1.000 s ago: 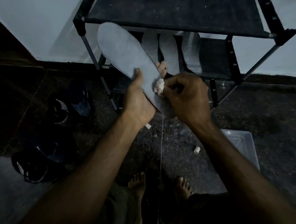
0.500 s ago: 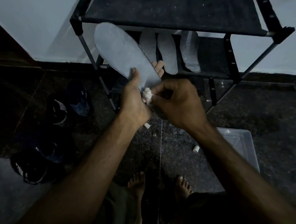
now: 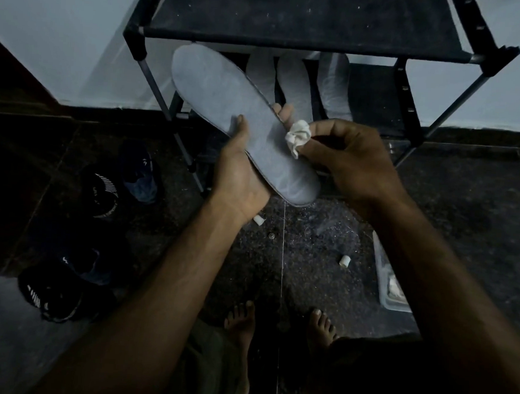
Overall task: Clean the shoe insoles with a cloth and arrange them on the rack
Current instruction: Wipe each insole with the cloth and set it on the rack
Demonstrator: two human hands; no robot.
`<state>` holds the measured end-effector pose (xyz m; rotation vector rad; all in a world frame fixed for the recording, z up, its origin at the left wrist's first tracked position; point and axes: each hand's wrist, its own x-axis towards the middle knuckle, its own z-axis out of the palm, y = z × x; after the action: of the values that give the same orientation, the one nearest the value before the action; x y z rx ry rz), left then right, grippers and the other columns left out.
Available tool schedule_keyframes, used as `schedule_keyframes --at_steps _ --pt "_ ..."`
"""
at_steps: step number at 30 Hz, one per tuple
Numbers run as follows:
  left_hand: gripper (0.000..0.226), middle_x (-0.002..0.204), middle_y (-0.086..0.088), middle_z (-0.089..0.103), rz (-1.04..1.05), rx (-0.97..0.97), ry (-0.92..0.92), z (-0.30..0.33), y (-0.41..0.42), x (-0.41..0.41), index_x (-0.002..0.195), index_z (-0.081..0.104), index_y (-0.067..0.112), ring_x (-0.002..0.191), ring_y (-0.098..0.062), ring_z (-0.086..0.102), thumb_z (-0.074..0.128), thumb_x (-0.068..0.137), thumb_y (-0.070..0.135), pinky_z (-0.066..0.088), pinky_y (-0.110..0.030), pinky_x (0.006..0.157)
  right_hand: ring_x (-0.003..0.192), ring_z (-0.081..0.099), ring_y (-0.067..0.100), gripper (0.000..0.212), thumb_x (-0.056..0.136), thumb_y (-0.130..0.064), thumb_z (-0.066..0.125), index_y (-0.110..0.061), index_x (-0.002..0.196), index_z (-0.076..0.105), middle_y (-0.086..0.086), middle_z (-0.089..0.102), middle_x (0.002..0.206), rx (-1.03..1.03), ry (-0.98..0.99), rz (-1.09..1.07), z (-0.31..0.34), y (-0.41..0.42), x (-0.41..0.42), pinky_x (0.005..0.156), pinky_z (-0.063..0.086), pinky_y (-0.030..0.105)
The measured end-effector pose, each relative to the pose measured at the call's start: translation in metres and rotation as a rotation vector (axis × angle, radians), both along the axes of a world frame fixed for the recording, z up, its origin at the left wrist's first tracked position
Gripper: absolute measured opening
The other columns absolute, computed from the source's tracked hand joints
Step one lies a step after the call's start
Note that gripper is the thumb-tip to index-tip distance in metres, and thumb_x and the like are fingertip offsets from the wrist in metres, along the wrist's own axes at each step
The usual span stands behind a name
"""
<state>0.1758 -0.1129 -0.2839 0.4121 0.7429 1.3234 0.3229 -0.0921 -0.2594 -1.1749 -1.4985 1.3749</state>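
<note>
Right now my left hand [image 3: 241, 177] grips the grey insole [image 3: 242, 119] from below. My right hand [image 3: 352, 163] pinches a crumpled white cloth [image 3: 298, 135] against its edge.

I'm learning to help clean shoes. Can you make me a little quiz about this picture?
1. True or false: the left hand holds the grey insole.
2. What does the right hand pinch? A sponge, B white cloth, C brush.
3. How many insoles already lie on the rack?

Key: 1 true. 2 B, the white cloth. 3 three.
</note>
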Motion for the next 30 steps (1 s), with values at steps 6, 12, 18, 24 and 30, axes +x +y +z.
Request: schedule_keyframes --at_steps 6,12,18,24,30 --pt "0.067 0.119 -0.011 0.067 -0.055 -0.013 -0.038 -0.001 -0.001 0.001 0.139 0.044 0.011 0.115 -0.027 0.06 0.014 0.1 0.056 0.047 -0.046 0.1 0.085 0.071 0.013 0.012 0.083 -0.011 0.074 -0.006 0.094 0.072 0.005 0.074 0.092 0.076 0.022 -0.041 -0.004 -0.005 -0.012 0.076 0.056 0.022" --pt "0.052 0.125 -0.015 0.061 -0.041 -0.038 -0.023 -0.004 -0.006 0.016 0.125 0.056 0.01 0.124 -0.031 0.053 0.024 0.103 0.045 0.039 -0.05 0.107 0.089 0.071 0.014 0.013 0.084 -0.01 0.072 -0.008 0.097 0.072 0.004 0.074 0.095 0.041 0.105 -0.119 -0.006 -0.005 -0.014 0.079 0.057 0.024" --pt "0.049 0.121 -0.002 0.065 -0.004 0.028 -0.008 0.0 -0.002 0.008 0.127 0.052 0.01 0.113 -0.018 0.06 0.019 0.104 0.038 0.044 -0.041 0.103 0.083 0.071 0.012 0.018 0.083 -0.016 0.076 -0.006 0.097 0.073 0.001 0.074 0.091 0.273 -0.094 -0.144 -0.009 -0.001 -0.01 0.074 0.059 0.032" --pt "0.055 0.097 -0.007 0.074 0.013 -0.015 -0.031 0.009 -0.003 0.003 0.129 0.047 0.006 0.086 -0.019 0.073 0.015 0.104 0.043 0.059 -0.033 0.066 0.076 0.059 -0.013 0.013 0.083 -0.014 0.074 -0.014 0.097 0.073 -0.018 0.063 0.084 0.435 -0.353 -0.025 -0.008 -0.015 -0.023 0.067 0.047 0.006" --pt "0.056 0.133 -0.006 0.059 0.016 -0.01 -0.001 0.005 -0.004 0.007 0.139 0.042 0.007 0.113 -0.021 0.061 0.015 0.105 0.042 0.053 -0.04 0.092 0.075 0.064 -0.001 0.012 0.085 -0.016 0.074 -0.013 0.096 0.073 -0.007 0.069 0.088 0.519 -0.362 -0.194 -0.007 -0.01 -0.023 0.066 0.052 0.013"
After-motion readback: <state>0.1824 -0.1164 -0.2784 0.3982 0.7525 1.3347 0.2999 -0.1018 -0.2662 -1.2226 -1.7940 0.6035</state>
